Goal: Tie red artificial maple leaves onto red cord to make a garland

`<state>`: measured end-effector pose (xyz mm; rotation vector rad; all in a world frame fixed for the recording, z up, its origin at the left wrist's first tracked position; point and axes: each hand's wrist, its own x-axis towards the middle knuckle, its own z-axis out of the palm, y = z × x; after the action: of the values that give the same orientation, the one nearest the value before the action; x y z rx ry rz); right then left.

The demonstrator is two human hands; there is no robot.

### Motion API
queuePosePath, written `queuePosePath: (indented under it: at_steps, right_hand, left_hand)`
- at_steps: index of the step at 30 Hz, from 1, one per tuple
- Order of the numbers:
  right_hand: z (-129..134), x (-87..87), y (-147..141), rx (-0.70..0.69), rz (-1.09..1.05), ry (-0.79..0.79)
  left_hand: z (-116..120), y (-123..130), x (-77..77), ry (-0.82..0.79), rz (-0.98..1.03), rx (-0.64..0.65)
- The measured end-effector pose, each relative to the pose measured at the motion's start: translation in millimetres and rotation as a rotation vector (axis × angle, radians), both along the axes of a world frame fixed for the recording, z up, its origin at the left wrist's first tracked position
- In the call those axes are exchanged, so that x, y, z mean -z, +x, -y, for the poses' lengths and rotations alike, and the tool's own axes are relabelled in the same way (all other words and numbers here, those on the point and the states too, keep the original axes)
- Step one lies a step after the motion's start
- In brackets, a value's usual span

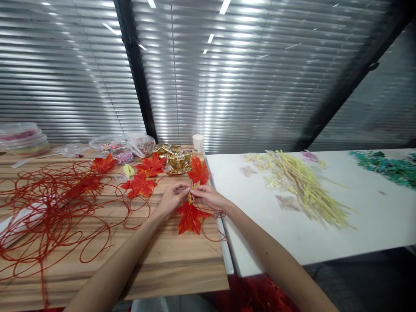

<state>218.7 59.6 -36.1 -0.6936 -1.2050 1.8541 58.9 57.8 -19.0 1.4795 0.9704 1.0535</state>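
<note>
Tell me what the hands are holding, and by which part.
The left hand and right hand pinch red leaves, apparently by their yellow stems.

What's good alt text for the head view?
Two bare hands, left and right, meet at the yellow stems of red artificial maple leaves over a wood-grain table. Tangled red cord and more red leaves lie to the left; a white table to the right holds pale yellow strands and green foliage.
</note>
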Motion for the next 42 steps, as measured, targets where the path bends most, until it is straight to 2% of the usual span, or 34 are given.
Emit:
queuePosePath:
  at_steps: [6,18,33,42]
  right_hand:
    - [2.6,-4.0,0.1,-0.003,0.040,0.041]
    - [1.7,-2.4,1.4,-0.019,0.040,0.056]
    - [0.7,0.3,0.6,0.007,0.079,0.039]
    - [4.0,-3.9,1.9,-0.013,0.096,0.076]
  left_hand:
    - [-2.9,-2.0,3.8,0.017,-0.015,0.027]
    - [-0.5,0.1,-1.3,0.010,-0.023,0.004]
    - [2.6,2.6,-5.2,-0.085,-0.005,-0.024]
    - [3.8,2.4,-9.1,-0.035,-0.082,-0.006]
